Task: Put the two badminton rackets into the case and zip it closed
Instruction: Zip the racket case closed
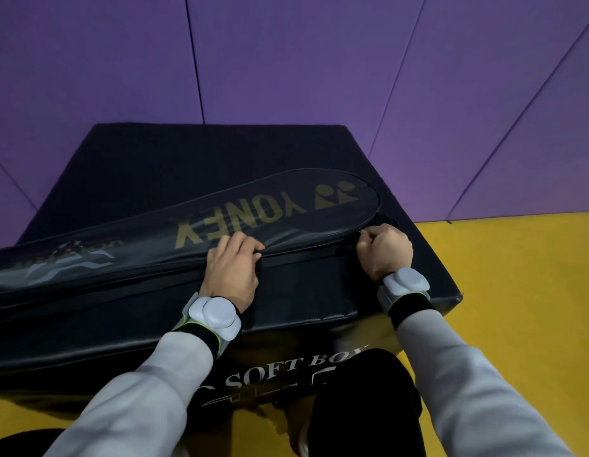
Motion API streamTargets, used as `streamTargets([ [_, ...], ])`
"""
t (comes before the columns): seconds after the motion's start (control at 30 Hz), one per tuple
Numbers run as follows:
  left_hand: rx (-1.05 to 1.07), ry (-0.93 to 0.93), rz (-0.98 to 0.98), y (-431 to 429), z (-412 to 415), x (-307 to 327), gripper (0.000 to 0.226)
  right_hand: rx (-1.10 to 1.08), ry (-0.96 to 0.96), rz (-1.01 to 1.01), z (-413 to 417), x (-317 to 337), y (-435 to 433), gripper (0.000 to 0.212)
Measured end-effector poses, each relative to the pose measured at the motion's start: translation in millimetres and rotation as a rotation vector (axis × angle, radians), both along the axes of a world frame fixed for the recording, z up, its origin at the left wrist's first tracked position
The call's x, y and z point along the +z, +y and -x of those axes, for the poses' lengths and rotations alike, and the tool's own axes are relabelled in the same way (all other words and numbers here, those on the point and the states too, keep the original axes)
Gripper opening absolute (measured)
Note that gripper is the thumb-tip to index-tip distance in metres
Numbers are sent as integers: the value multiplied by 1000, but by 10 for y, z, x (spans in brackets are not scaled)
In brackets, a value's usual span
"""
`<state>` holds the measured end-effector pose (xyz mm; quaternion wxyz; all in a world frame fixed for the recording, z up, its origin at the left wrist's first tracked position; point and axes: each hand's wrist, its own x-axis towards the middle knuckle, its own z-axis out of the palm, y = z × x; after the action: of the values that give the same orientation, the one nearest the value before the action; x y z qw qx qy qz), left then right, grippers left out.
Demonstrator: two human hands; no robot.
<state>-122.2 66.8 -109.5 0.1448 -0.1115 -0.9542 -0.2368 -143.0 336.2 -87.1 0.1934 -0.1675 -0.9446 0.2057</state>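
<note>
A black racket case (194,219) with gold YONEX lettering lies across the top of a black soft box (128,153), its wide head end at the right and its narrow end running off the left edge. My left hand (232,268) presses down on the case's near edge, fingers curled over the seam. My right hand (385,250) is closed in a fist at the case's right near edge, pinching what looks like the zipper pull (362,233). No rackets are visible; the case's inside is hidden.
The soft box stands on a yellow floor (517,291) against purple padded walls (286,61). Its front face reads SOFT BOX. My dark trouser leg (365,407) is in front of the box. Both wrists wear grey sensor bands.
</note>
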Motion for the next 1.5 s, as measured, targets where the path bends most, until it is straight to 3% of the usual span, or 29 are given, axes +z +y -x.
streamTargets([
  [0.17, 11, -15, 19, 1, 0, 0, 19, -59, 17, -32, 24, -10, 13, 26],
  [0.7, -5, 17, -27, -22, -4, -36, 18, -185, -181, 62, 229, 56, 196, 26],
  [0.9, 12, 39, -4, -5, -116, 58, 25, -68, -126, 82, -18, 16, -4, 43],
  [1.07, 9, 40, 70, -160, -341, 102, 41, 187, 62, -31, -289, 0, -358, 66],
  [1.23, 42, -33, 245, -680, -550, 78, 59, 476, -80, -212, -279, -21, -578, 91],
  [1.37, 51, -55, 297, -1250, -713, 120, 67, 593, -151, -257, -203, -23, -772, 93],
  [1.5, 81, -23, 301, -1639, -742, 161, 61, 622, -196, -210, -153, -49, -826, 87],
])
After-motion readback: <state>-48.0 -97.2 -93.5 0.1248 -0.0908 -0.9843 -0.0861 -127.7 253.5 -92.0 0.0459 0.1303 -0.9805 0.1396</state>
